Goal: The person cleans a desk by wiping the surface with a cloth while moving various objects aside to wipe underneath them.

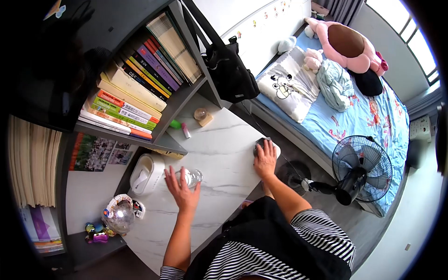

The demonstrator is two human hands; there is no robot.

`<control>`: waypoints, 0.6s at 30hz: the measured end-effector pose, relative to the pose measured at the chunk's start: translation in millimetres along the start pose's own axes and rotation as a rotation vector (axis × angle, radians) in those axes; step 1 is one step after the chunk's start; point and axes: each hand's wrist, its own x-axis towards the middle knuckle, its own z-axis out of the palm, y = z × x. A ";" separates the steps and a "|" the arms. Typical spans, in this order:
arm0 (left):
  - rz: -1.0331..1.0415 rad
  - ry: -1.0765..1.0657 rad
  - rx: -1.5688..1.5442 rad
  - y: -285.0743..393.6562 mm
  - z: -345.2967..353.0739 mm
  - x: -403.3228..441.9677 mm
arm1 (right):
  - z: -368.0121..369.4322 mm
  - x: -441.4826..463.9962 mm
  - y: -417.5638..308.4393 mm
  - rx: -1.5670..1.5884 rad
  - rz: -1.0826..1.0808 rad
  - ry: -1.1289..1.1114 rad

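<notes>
My left hand [183, 192] is over the white marble-patterned desk [224, 154], fingers spread. A clear glass [194, 176] is right beside it, partly behind the fingers; I cannot tell whether they touch it. At the desk's right end, my right hand [266, 161] lies over a small black object [259, 143], its fingers on top. Most of that object is hidden, so its kind does not show. Left of the glass stands a white tissue box [147, 173]. Farther back are a pink-capped tube [186, 130] and a small glass globe on a wooden base [202, 116].
A grey shelf [196, 93] with several books [135, 88] rises at the left. A clear ball-shaped ornament [120, 217] sits at the desk's near left. A black bag [228, 70] hangs behind the desk. At right are a black fan [361, 170] and a bed [345, 126].
</notes>
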 end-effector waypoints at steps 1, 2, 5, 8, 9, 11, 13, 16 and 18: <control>0.083 0.000 -0.059 8.2 0.7 -3.3 | 0.9 -5.6 -8.8 0.057 -0.034 -0.061; 0.124 -0.022 -0.142 13.7 10.2 -11.2 | 0.5 -14.9 -18.2 0.104 -0.104 -0.162; 0.174 -0.260 -0.316 42.8 35.8 -25.7 | 3.9 -51.7 -49.7 0.225 -0.364 -0.391; 0.156 -0.440 -0.292 47.9 78.9 -48.1 | 2.2 -79.3 -61.2 0.254 -0.679 -0.553; 0.134 -0.486 -0.239 45.5 91.4 -56.2 | -3.1 -75.0 -56.2 0.282 -0.746 -0.616; 0.042 -0.564 -0.175 44.1 101.4 -64.2 | -15.9 -61.8 -36.2 0.315 -0.781 -0.653; -0.010 -0.592 -0.137 41.4 104.6 -65.3 | -17.3 -30.9 -17.5 0.280 -0.688 -0.507; -0.097 -0.670 -0.023 41.6 108.1 -61.3 | -6.6 19.3 1.2 0.183 -0.455 -0.393; -0.079 -0.717 0.113 41.0 116.0 -54.8 | 7.3 51.8 2.2 0.118 -0.451 -0.397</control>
